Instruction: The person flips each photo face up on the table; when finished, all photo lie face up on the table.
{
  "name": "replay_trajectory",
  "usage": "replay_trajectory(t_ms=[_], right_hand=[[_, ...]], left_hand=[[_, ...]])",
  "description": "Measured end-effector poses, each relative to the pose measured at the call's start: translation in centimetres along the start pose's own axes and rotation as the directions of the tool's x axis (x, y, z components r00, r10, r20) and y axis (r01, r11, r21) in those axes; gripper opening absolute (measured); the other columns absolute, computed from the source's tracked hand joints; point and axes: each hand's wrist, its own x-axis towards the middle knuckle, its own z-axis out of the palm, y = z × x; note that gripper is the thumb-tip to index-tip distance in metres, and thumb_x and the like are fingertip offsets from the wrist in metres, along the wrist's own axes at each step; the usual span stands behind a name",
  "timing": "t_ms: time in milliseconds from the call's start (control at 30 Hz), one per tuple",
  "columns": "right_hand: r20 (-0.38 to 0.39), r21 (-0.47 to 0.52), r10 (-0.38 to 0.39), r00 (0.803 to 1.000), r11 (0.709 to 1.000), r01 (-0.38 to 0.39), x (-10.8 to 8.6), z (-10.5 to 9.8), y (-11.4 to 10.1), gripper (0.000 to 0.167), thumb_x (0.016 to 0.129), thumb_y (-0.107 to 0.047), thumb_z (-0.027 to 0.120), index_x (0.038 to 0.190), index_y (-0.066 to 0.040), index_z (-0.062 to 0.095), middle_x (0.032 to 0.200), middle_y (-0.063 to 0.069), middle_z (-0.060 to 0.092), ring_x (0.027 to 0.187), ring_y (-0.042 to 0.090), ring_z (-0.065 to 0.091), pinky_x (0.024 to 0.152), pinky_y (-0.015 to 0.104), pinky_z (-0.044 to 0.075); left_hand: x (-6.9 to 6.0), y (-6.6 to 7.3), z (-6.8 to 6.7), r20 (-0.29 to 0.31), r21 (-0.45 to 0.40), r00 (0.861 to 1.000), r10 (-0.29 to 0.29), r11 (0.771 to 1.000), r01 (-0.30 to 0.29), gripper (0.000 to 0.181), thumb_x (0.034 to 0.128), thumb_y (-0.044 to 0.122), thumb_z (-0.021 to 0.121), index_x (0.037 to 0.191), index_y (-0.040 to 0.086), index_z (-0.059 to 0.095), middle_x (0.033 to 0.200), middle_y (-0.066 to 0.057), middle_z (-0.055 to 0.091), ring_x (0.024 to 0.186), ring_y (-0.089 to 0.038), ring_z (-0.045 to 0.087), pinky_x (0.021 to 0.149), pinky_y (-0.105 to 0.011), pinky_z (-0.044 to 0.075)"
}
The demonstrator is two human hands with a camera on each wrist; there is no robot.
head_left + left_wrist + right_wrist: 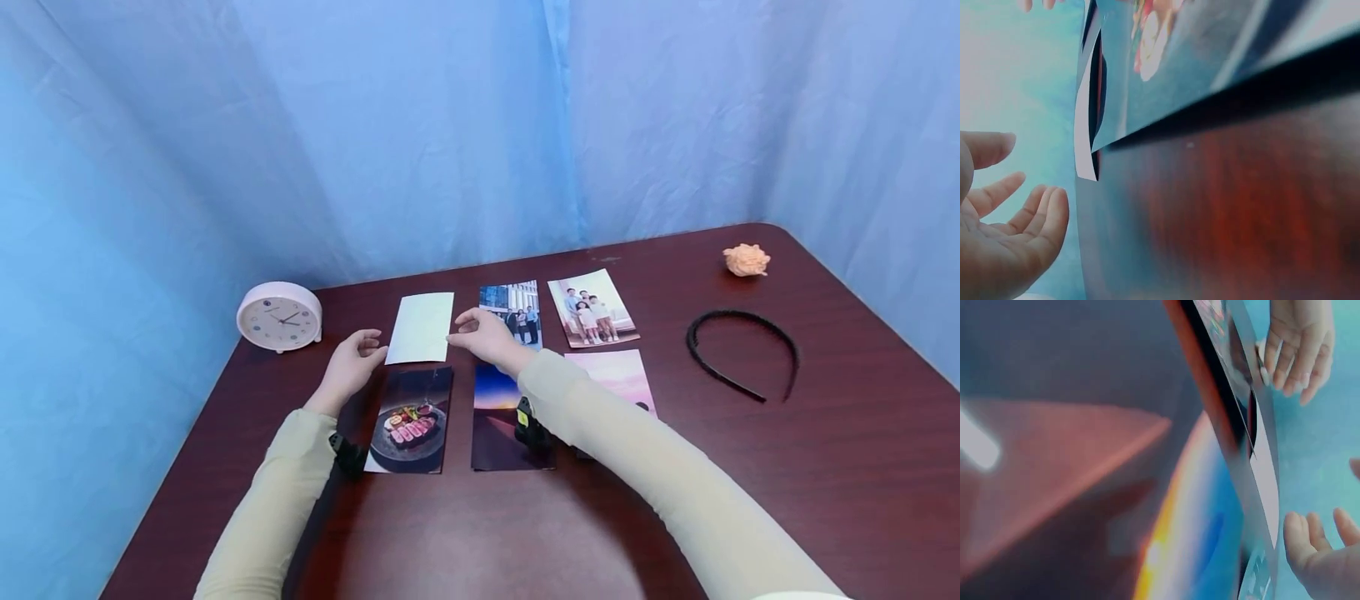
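A blank white card lies in the back row of photos, at its left end. My left hand is at the card's left edge, thumb and fingers apart in the left wrist view. Over the lower part of a photo of people by a building, my right hand reaches to the card's right edge with loosely bent fingers. Whether either hand touches the card I cannot tell. Nearer me are a steak photo, a dark sunset photo and a pink-sky photo, the last two partly hidden by my right arm.
A family photo lies at the right end of the back row. A white round clock stands at the left. On the right are a black headband and a peach-coloured crumpled ball. Blue curtains hang behind the brown table.
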Motion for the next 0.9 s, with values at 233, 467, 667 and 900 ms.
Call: replay_trajectory(t_ms=[233, 467, 667, 900], right_hand=[[0.07, -0.042, 0.018, 0.997, 0.999, -0.016, 1.0, 0.1, 0.2, 0.052, 0.09, -0.027, 0.064, 0.133, -0.005, 0.047, 0.137, 0.015, 0.048, 0.127, 0.032, 0.044, 0.105, 0.047, 0.038], [0.148, -0.053, 0.018, 0.989, 0.999, -0.01, 1.2, 1.2, 0.4, 0.056, 0.09, -0.025, 0.063, 0.139, -0.008, 0.043, 0.144, 0.018, 0.039, 0.132, 0.034, 0.039, 0.106, 0.047, 0.037], [0.161, -0.101, -0.016, 0.987, 0.994, 0.033, 1.8, 1.4, 0.5, 0.049, 0.094, -0.02, 0.059, 0.138, -0.005, 0.044, 0.145, 0.022, 0.037, 0.133, 0.034, 0.038, 0.105, 0.046, 0.037], [0.174, -0.112, -0.007, 0.985, 0.993, 0.027, 2.4, 1.3, 0.7, 0.049, 0.093, -0.013, 0.058, 0.139, -0.005, 0.042, 0.145, 0.022, 0.037, 0.132, 0.035, 0.039, 0.105, 0.046, 0.038]], left_hand=[[1.6, 0.4, 0.1, 0.026, 0.005, 1.0, 0.014, 1.0, -0.014, 0.047, 0.0968, 0.015, 0.053, 0.138, -0.003, 0.04, 0.132, -0.027, 0.047, 0.121, -0.038, 0.049, 0.101, -0.049, 0.042], [2.7, -0.1, 0.2, 0.074, 0.029, 0.997, -0.011, 1.0, 0.009, 0.051, 0.0963, 0.015, 0.053, 0.141, -0.003, 0.036, 0.138, -0.028, 0.041, 0.127, -0.039, 0.043, 0.104, -0.05, 0.04], [3.3, -0.3, 0.5, 0.112, 0.048, 0.993, -0.022, 0.999, 0.017, 0.055, 0.0949, 0.016, 0.055, 0.142, -0.002, 0.034, 0.14, -0.029, 0.039, 0.128, -0.04, 0.042, 0.105, -0.05, 0.038], [3.3, -0.2, 0.8, 0.144, 0.017, 0.99, -0.002, 1.0, 0.0, 0.057, 0.0933, 0.014, 0.058, 0.142, -0.004, 0.033, 0.138, -0.029, 0.041, 0.127, -0.04, 0.043, 0.105, -0.05, 0.038]])
